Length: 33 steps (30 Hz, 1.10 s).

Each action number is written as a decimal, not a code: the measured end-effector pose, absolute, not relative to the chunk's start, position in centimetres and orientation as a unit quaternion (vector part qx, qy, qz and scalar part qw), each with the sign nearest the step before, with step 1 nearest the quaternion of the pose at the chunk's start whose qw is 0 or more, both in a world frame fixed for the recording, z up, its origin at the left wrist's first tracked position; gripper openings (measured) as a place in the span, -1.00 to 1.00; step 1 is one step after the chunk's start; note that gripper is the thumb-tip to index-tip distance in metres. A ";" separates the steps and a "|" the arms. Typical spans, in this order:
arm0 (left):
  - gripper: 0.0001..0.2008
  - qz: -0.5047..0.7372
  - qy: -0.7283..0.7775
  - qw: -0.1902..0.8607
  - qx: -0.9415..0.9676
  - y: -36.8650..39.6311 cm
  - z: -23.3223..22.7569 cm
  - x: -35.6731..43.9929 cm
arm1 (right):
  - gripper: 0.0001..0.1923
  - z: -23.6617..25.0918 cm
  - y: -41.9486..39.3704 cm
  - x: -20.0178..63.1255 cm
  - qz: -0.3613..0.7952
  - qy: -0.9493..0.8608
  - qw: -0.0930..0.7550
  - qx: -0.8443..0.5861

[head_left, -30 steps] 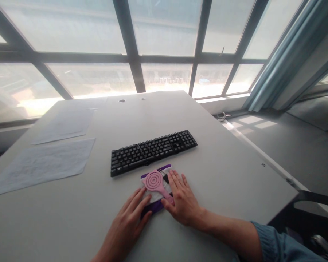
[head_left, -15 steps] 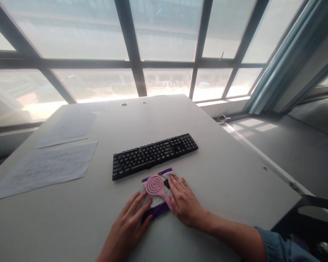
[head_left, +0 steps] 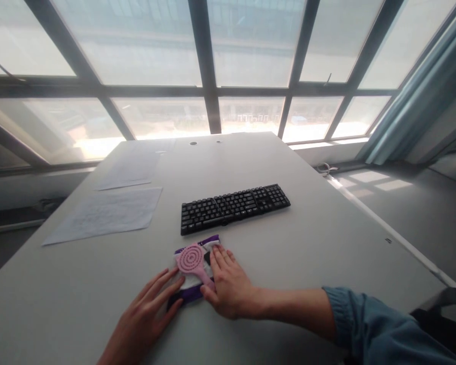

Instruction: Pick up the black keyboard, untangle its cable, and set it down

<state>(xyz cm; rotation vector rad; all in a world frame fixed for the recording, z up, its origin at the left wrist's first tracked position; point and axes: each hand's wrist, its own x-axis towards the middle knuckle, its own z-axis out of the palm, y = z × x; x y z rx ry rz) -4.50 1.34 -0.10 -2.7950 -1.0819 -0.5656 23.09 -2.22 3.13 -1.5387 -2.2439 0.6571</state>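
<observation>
A pink hairbrush (head_left: 191, 258) with a spiral pattern on its round head lies on a flat white and purple cloth item (head_left: 192, 294), perhaps a folded cloth or pouch. A small dark patch (head_left: 207, 258) shows on the item beside the brush head. My left hand (head_left: 148, 304) touches the left edge of the item, fingers stretched out and apart. Across its right side, my right hand (head_left: 228, 284) lies flat with fingers extended, the thumb by the brush handle. Part of the item is hidden under my fingers.
Beyond my hands a black keyboard (head_left: 235, 208) lies at a slight slant on the white table (head_left: 307, 253). Sheets of paper (head_left: 106, 215) are at the left. Large windows rise behind the table, and a blue curtain (head_left: 414, 91) hangs at the right.
Both hands and the cloth item with the hairbrush have shifted left relative to the keyboard. The head view has turned somewhat to the left.
</observation>
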 end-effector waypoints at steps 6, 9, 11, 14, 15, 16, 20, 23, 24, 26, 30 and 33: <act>-0.60 -0.180 -0.446 0.027 -0.876 0.1 0.2 -12.9 | -0.10 2.9 -0.3 14.9 0.247 -0.830 0.187 -0.464; -0.62 -0.189 -0.506 0.001 -0.842 -1.2 0.9 -15.0 | -0.06 2.9 0.1 12.2 0.255 -0.839 0.192 -0.441; -0.58 -0.204 -0.541 -0.014 -0.816 -1.9 1.2 -15.0 | -0.10 3.0 0.5 11.4 0.247 -0.842 0.195 -0.438; -0.49 -0.227 -0.583 -0.016 -0.780 -2.4 1.3 -13.9 | -0.24 2.7 1.5 11.5 0.214 -0.847 0.207 -0.439; -0.45 -0.229 -0.594 -0.012 -0.771 -2.4 1.1 -13.4 | -0.26 2.6 1.9 11.7 0.202 -0.852 0.206 -0.437; -0.41 -0.228 -0.601 -0.009 -0.766 -2.3 0.9 -13.0 | -0.27 2.4 2.2 11.9 0.189 -0.858 0.203 -0.432; -0.32 -0.211 -0.595 0.007 -0.776 -1.7 -0.3 -12.3 | -0.28 2.0 2.8 12.9 0.132 -0.885 0.179 -0.409; -0.34 -0.212 -0.573 0.022 -0.791 -1.2 -1.0 -11.7 | -0.31 1.9 2.8 13.9 0.102 -0.894 0.172 -0.402; -0.36 -0.214 -0.565 0.025 -0.797 -1.1 -1.1 -11.3 | -0.31 1.9 2.8 14.3 0.096 -0.895 0.170 -0.401; -0.41 -0.215 -0.547 0.031 -0.809 -0.8 -1.2 -10.1 | -0.32 1.8 2.6 15.6 0.089 -0.896 0.169 -0.401; -0.49 -0.198 -0.512 0.060 -0.834 -0.4 -1.0 -6.8 | -0.28 1.8 1.8 19.5 0.076 -0.890 0.162 -0.420; -0.57 -0.190 -0.478 0.073 -0.854 -0.5 -0.7 -3.5 | -0.25 1.8 0.6 23.2 0.062 -0.884 0.143 -0.440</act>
